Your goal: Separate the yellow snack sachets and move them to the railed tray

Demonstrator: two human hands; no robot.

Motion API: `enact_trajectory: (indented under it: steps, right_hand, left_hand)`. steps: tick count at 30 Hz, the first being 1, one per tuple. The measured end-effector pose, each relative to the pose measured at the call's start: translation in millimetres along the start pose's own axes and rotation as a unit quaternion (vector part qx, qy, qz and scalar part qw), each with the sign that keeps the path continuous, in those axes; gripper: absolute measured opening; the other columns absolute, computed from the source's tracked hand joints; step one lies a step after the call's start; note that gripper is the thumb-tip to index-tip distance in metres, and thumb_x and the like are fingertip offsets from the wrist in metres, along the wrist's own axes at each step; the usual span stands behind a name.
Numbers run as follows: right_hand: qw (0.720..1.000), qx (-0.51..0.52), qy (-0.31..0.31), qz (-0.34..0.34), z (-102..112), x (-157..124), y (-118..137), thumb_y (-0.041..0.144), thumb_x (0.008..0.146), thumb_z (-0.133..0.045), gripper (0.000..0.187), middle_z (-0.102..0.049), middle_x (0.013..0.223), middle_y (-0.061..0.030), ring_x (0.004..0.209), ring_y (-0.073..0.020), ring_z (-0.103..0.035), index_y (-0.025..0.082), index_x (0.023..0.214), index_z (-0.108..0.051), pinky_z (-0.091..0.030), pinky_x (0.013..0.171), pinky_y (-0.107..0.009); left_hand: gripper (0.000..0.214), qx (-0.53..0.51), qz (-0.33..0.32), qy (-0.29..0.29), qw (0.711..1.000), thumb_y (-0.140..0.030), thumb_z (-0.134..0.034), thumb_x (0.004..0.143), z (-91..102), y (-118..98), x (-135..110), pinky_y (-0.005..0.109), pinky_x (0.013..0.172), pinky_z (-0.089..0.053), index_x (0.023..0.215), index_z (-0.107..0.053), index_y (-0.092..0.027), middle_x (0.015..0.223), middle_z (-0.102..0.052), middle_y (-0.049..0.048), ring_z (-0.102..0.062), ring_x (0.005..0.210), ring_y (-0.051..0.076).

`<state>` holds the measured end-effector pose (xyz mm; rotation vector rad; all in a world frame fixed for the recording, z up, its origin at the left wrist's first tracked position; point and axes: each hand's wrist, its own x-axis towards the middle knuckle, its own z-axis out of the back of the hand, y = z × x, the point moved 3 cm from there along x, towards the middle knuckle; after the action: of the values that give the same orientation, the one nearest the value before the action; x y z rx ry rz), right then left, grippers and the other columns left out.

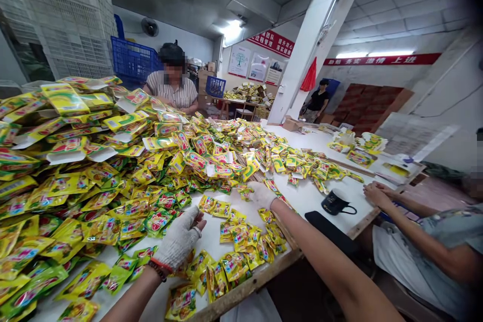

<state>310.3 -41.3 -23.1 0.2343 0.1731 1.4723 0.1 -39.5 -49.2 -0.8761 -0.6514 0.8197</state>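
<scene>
My left hand [178, 241], in a white knit glove with bare fingertips, hovers over the near side of the table. Its fingers curl loosely with a gap to the thumb, and nothing shows in them. Below and beside it lie small yellow sachets [234, 265]. My right hand [263, 195], also gloved, reaches to the edge of the pile, its fingers closed at a yellow-green sachet [245, 192]; the fingertips are partly hidden. Green-and-yellow sachets [101, 229] spread on the left, under a heap of yellow cardboard boxes [66, 100], several with open flaps.
A wooden strip [241, 296] edges the white table [281, 181]. On the right stand a black mug [335, 202] and a dark flat object [328, 231]. One person [173, 85] sits behind the heap, another [426, 246] at right. White crates [68, 20] are stacked at left.
</scene>
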Motion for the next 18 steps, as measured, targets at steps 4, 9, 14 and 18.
enact_trajectory:
  steps: [4,9,14,18]
  right_hand:
    - [0.999,0.020,-0.040,0.001,16.9,-12.8,11.4,0.027,0.085,-0.056,0.028,-0.068,0.105,-0.0112,0.099,-0.0239,-0.061,0.016,0.109,-0.067,-0.046,0.088,-0.034]
    - [0.988,0.079,0.028,0.129,23.4,-45.1,58.9,0.034,0.071,-0.072,0.027,-0.071,0.092,-0.0042,0.088,-0.0198,-0.062,0.019,0.094,-0.072,-0.047,0.082,-0.028]
    - [0.942,0.285,0.016,0.174,25.3,-63.5,102.7,0.037,0.078,-0.063,0.027,-0.071,0.091,-0.0032,0.084,-0.0187,-0.063,0.020,0.097,-0.070,-0.050,0.078,-0.030]
    - [0.897,0.421,-0.122,0.053,13.4,-64.7,108.7,0.042,0.083,-0.055,0.033,-0.069,0.096,-0.0068,0.082,-0.0195,-0.062,0.019,0.106,-0.064,-0.052,0.073,-0.031]
  left_hand:
    - [0.029,0.190,-0.119,-0.077,0.971,-0.029,-0.049,0.087,1.0,-11.6,-2.4,0.039,0.090,-0.050,0.114,-0.056,-0.021,0.116,-0.061,0.0125,-0.060,0.107,0.027]
    - [0.062,0.398,-0.270,-0.151,0.863,-0.023,-0.059,0.079,-17.0,-51.4,-13.2,0.065,0.109,-0.020,0.138,-0.039,-0.025,0.140,-0.045,0.0140,-0.036,0.133,0.038]
    - [0.060,0.422,-0.190,-0.100,0.881,-0.018,-0.058,0.074,-20.3,-46.6,-10.5,0.049,0.095,-0.041,0.131,-0.044,-0.017,0.112,-0.059,0.0122,-0.054,0.102,0.030]
    - [0.052,0.353,-0.078,-0.087,0.928,-0.028,-0.063,0.070,0.7,-30.8,-11.1,0.038,0.086,-0.045,0.119,-0.048,-0.016,0.109,-0.056,0.0109,-0.053,0.099,0.027]
